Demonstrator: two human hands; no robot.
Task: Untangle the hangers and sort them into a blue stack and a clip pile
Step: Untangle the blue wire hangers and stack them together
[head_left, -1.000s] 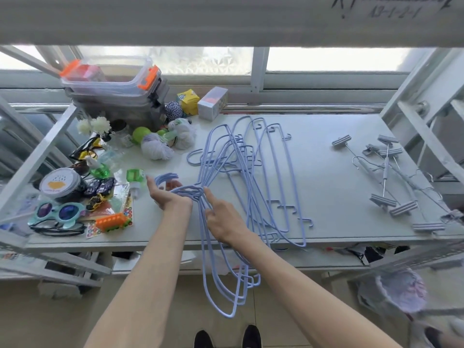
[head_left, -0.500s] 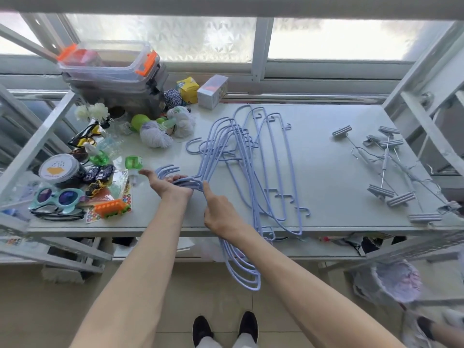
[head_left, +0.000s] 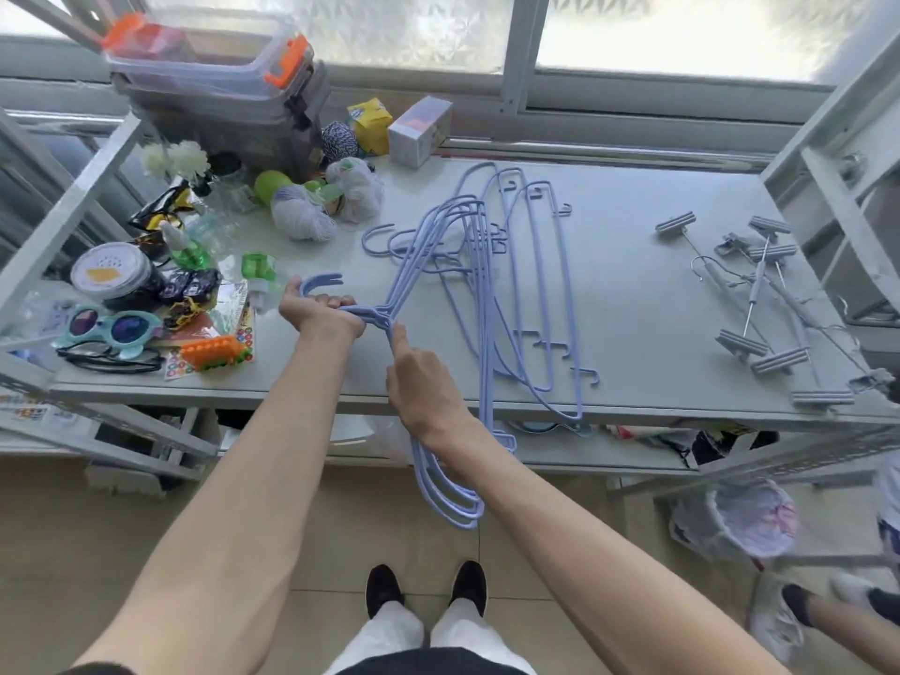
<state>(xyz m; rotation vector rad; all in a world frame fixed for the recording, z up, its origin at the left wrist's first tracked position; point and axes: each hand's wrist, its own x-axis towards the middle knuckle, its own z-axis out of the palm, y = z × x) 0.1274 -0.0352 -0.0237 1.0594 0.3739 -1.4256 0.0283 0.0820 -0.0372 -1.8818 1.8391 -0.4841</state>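
From where I stood, the thing that had changed in the last second was the bundle itself. It had dangled far down toward the floor (head_left: 146, 518), and now it had been hauled up and back, so much less of it hung past the bench (head_left: 633, 265) edge. The left hand (head_left: 319, 311) had gone from a loose hold to a firm one. Its fingers (head_left: 336, 302) were wrapped tight round the gathered necks, with the hooks poking out just beyond the knuckles.

The right hand (head_left: 423, 389) sat close beside it, nearly touching. Its index finger (head_left: 398, 336) lay straight along the wire toward the left fingers. The rest were curled under, seemingly round the lower arms, though the back of the hand hid that grip. To my eye this meant the blue stack was being squared up at the necks, with the sorting well along but not finished.

The bundle of blue hangers (head_left: 484, 358) was several thin, pale blue wire frames nested together. One shoulder reached away from the fingers across the bench, and the other looped down below the right wrist, off the edge. It crossed the loose blue hangers (head_left: 565, 294), which lay flat just past the right fingers with their small end hooks showing. I could not tell whether the two lots were caught on each other. The grey clip hangers (head_left: 772, 251) lay well apart, far out beyond the right hand, in an untidy scatter.
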